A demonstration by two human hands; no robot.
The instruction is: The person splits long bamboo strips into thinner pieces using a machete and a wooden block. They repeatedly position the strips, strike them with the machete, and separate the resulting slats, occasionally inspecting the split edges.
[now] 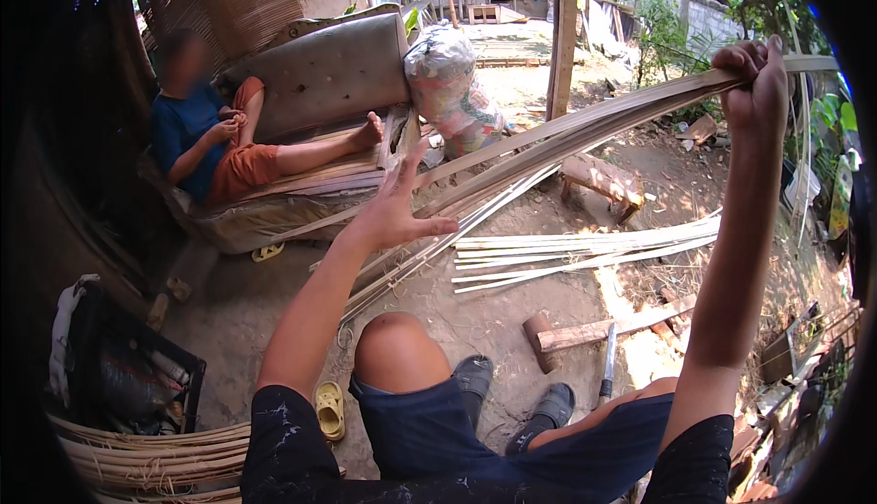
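Observation:
My right hand (756,79), raised at the upper right, is closed round a bundle of long, flat bamboo strips (585,129). The bundle slants down to the left across the picture, its lower end passing behind my left arm. My left hand (397,210) is open beside the strips, thumb apart from the fingers; whether it touches them I cannot tell. On the ground below the bundle lie several pale split strips (548,253), roughly side by side. A long-bladed knife (609,362) stands near my right foot, its blade against a wooden piece (603,328).
A person in a blue shirt (194,129) sits on a worn sofa (329,70) at the left. A stuffed clear sack (448,84) stands beside it. Other items are a low log bench (603,180), a yellow clog (330,411) and a strip bundle (155,458) at lower left.

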